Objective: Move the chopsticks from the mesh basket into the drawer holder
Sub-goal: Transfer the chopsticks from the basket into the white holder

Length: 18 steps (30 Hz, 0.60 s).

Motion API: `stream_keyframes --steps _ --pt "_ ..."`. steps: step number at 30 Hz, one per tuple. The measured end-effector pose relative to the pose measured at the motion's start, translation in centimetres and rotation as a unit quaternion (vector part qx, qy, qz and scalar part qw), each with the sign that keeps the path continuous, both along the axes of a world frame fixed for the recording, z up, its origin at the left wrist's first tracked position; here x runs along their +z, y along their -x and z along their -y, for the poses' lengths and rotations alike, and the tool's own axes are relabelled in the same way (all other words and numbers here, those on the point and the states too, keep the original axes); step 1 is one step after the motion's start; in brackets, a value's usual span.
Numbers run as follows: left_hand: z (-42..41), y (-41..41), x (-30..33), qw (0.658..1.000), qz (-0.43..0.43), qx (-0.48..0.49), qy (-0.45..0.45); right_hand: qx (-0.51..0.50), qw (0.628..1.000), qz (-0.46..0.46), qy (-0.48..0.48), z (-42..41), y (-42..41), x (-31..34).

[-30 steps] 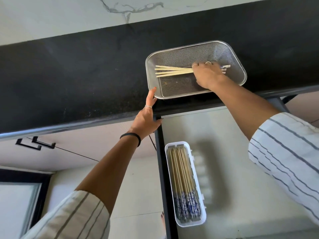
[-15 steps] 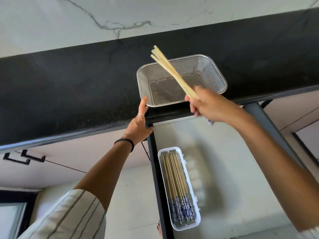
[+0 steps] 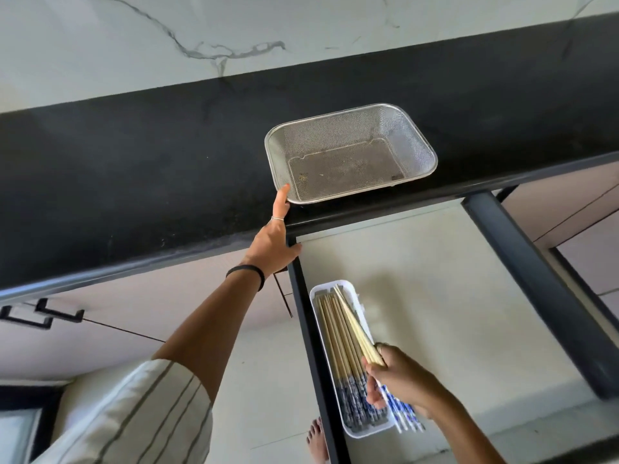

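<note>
The metal mesh basket sits on the black counter with no chopsticks inside. My left hand rests on the counter edge, one straight finger touching the basket's near left corner. My right hand grips a bundle of pale wooden chopsticks with blue-patterned ends, held slanted over the white holder in the open drawer. Their tips reach the holder's far end and their patterned ends stick out past my palm. Several more chopsticks lie lengthwise inside the holder.
The open drawer has dark frame rails on the left and right and a pale liner floor. Black cabinet handles are at lower left. A bare foot stands on the floor below.
My right hand lifted the chopsticks out of the basket, carried them down toward me and now holds them over the holder. The basket is left without chopsticks. My left hand stayed put.
</note>
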<state>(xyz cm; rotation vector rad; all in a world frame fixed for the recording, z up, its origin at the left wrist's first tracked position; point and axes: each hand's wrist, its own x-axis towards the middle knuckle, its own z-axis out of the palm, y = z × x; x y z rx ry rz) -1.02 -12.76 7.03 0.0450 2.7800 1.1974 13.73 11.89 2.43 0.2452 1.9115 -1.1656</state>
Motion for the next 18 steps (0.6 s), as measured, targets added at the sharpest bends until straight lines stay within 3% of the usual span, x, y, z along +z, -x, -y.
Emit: stream_keyframes --steps 3,10,18 --pt "0.2 -0.1 0.0 1.0 -0.003 -0.008 -0.007 -0.024 0.997 0.022 -0.064 1.1 -0.9 -2.2" --pt "0.3 0.0 0.1 1.0 -0.002 -0.015 -0.01 -0.044 0.981 -0.033 -0.184 2.9 -0.8 -3.4" --pt "-0.4 -0.1 0.6 0.997 -0.025 -0.076 -0.014 -0.013 0.969 -0.091 -0.23 3.6 -0.6 -3.5"
